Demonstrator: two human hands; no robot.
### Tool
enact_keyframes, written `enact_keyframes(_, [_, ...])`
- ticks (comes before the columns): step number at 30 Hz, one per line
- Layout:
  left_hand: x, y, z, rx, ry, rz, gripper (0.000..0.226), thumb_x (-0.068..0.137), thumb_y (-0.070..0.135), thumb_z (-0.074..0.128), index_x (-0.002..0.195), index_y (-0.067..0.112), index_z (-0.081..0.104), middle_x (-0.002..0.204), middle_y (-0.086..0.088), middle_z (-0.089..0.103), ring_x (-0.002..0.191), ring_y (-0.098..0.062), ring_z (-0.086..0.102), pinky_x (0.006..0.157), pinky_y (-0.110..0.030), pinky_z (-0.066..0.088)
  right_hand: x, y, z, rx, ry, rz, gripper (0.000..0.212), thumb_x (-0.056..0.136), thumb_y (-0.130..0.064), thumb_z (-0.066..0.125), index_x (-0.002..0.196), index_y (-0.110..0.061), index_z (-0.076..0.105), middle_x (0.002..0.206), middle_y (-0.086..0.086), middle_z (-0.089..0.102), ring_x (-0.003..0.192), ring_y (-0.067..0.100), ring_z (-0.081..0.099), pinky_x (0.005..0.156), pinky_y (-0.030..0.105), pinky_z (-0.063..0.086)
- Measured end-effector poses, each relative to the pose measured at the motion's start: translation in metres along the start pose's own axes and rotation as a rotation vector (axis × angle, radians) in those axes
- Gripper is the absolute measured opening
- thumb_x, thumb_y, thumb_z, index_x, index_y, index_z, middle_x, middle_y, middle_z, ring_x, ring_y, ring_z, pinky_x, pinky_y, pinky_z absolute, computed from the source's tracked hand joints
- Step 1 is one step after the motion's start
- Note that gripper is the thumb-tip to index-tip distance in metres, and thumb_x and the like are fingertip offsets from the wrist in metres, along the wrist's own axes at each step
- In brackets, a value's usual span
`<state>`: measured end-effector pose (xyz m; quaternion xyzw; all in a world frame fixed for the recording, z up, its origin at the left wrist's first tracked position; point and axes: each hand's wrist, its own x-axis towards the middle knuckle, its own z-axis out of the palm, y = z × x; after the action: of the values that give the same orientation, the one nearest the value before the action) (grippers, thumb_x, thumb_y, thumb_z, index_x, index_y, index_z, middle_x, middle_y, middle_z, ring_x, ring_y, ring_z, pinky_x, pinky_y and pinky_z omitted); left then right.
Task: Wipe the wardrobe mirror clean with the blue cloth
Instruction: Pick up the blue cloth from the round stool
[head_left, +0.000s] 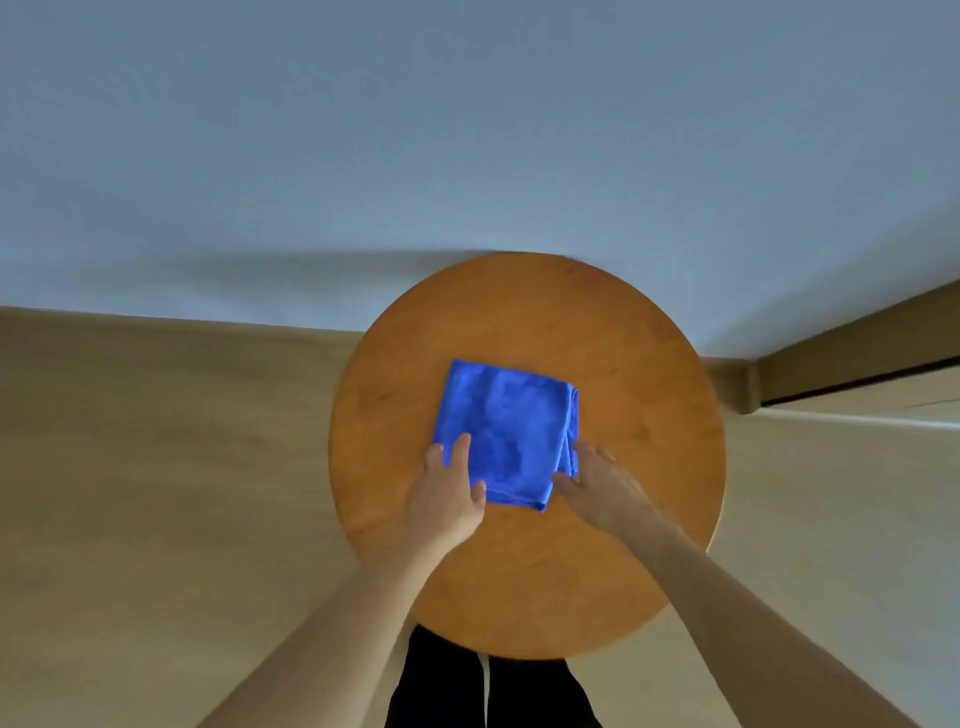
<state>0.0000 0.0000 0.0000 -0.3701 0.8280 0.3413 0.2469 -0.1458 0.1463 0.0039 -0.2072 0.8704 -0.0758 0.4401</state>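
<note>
We see blue cloth (506, 431) folded, lying flat on round wooden table (623, 364), slightly left of its centre. At cloth's near-left corner, left hand (449, 488) rests on top, fingers straight and slightly apart, thumb on near hem. At near-right corner, right hand (597, 480) touches fabric edge, thumb against hem; we cannot tell whether it pinches cloth. Pale wall (363, 156) behind table, beige floor (156, 467) around it

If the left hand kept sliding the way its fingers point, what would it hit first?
The blue cloth: fingers of the left hand rest on its near corner. Beyond lies bare table, though depth is unclear.
</note>
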Motion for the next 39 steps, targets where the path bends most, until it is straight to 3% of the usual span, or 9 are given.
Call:
enact_keyframes(6, [0.049, -0.015, 0.009, 0.019, 0.025, -0.078, 0.074, 0.104, 0.037, 0.049, 0.162, 0.024, 0.005, 0.163, -0.023, 0.007, 0.15, -0.036, 0.016, 0.118, -0.041, 0.027, 0.032, 0.001, 0.018, 0.06, 0.002, 0.088, 0.053, 0.099, -0.04, 0.052, 0.14, -0.01, 0.041, 0.136, 0.013, 0.045, 0.121, 0.035, 0.051, 0.096, 0.042, 0.046])
enact_keyframes(11, [0.071, -0.013, 0.012, 0.067, 0.105, -0.029, 0.073, 0.101, 0.038, 0.053, 0.159, 0.019, 0.013, 0.14, -0.018, 0.038, 0.129, -0.032, 0.038, 0.107, -0.037, 0.039, 0.054, -0.003, 0.024, 0.189, 0.12, 0.16, 0.067, 0.097, -0.046, 0.057, 0.145, -0.005, 0.036, 0.137, 0.016, 0.042, 0.128, 0.037, 0.044, 0.101, 0.042, 0.041])
enact_keyframes(16, [0.074, -0.006, 0.009, -0.036, 0.161, -0.023, 0.077, 0.098, 0.032, 0.06, 0.159, 0.02, 0.014, 0.124, -0.017, 0.047, 0.117, -0.033, 0.049, 0.097, -0.041, 0.046, 0.06, -0.012, 0.026, 0.346, 0.139, 0.225, 0.066, 0.091, -0.048, 0.063, 0.14, -0.01, 0.042, 0.134, 0.011, 0.046, 0.123, 0.034, 0.049, 0.101, 0.044, 0.045])
enact_keyframes(19, [0.073, -0.004, 0.004, -0.147, 0.156, 0.001, 0.082, 0.094, 0.019, 0.063, 0.159, 0.017, 0.013, 0.116, -0.012, 0.056, 0.101, -0.031, 0.058, 0.086, -0.047, 0.051, 0.058, -0.012, 0.024, 0.405, 0.111, 0.232, 0.052, 0.092, -0.039, 0.063, 0.132, -0.01, 0.047, 0.129, 0.009, 0.048, 0.106, 0.03, 0.059, 0.089, 0.045, 0.053])
enact_keyframes(21, [0.071, -0.004, 0.004, -0.221, 0.149, -0.032, 0.07, 0.091, 0.014, 0.062, 0.151, 0.012, 0.025, 0.11, -0.009, 0.062, 0.091, -0.03, 0.062, 0.075, -0.042, 0.051, 0.056, -0.01, 0.022, 0.409, 0.1, 0.224, 0.04, 0.091, -0.028, 0.061, 0.125, -0.01, 0.048, 0.124, 0.008, 0.051, 0.097, 0.028, 0.06, 0.075, 0.039, 0.051])
enact_keyframes(24, [0.065, -0.001, 0.0, -0.236, 0.104, -0.128, 0.045, 0.089, 0.015, 0.061, 0.129, 0.008, 0.044, 0.104, -0.007, 0.063, 0.086, -0.028, 0.063, 0.064, -0.036, 0.044, 0.051, -0.008, 0.018, 0.428, 0.069, 0.214, 0.03, 0.089, -0.022, 0.057, 0.115, -0.013, 0.046, 0.107, 0.005, 0.059, 0.083, 0.021, 0.058, 0.06, 0.032, 0.043])
enact_keyframes(27, [0.053, 0.003, -0.005, -0.311, 0.085, -0.167, 0.031, 0.086, 0.014, 0.062, 0.113, 0.01, 0.046, 0.098, -0.005, 0.061, 0.076, -0.023, 0.06, 0.054, -0.032, 0.037, 0.041, -0.006, 0.012, 0.494, 0.064, 0.224, 0.028, 0.088, -0.022, 0.055, 0.113, -0.017, 0.044, 0.094, 0.001, 0.06, 0.078, 0.018, 0.059, 0.058, 0.031, 0.047])
enact_keyframes(35, [-0.009, 0.022, -0.014, -0.647, 0.209, -0.163, 0.033, 0.083, 0.013, 0.066, 0.102, 0.022, 0.04, 0.09, 0.003, 0.059, 0.075, -0.019, 0.063, 0.063, -0.038, 0.052, -0.015, -0.018, -0.021, 0.728, 0.088, 0.165, 0.046, 0.073, -0.035, 0.065, 0.115, -0.024, 0.049, 0.101, -0.005, 0.064, 0.086, 0.017, 0.066, 0.065, 0.035, 0.056])
enact_keyframes(39, [-0.041, 0.031, -0.022, -0.716, 0.283, -0.175, 0.036, 0.088, 0.03, 0.07, 0.103, 0.027, 0.038, 0.087, 0.012, 0.061, 0.066, -0.002, 0.061, 0.05, -0.018, 0.04, -0.044, -0.03, -0.037, 0.717, 0.09, 0.063, 0.036, 0.075, -0.045, 0.077, 0.102, -0.03, 0.059, 0.092, -0.009, 0.07, 0.081, 0.011, 0.068, 0.058, 0.027, 0.052])
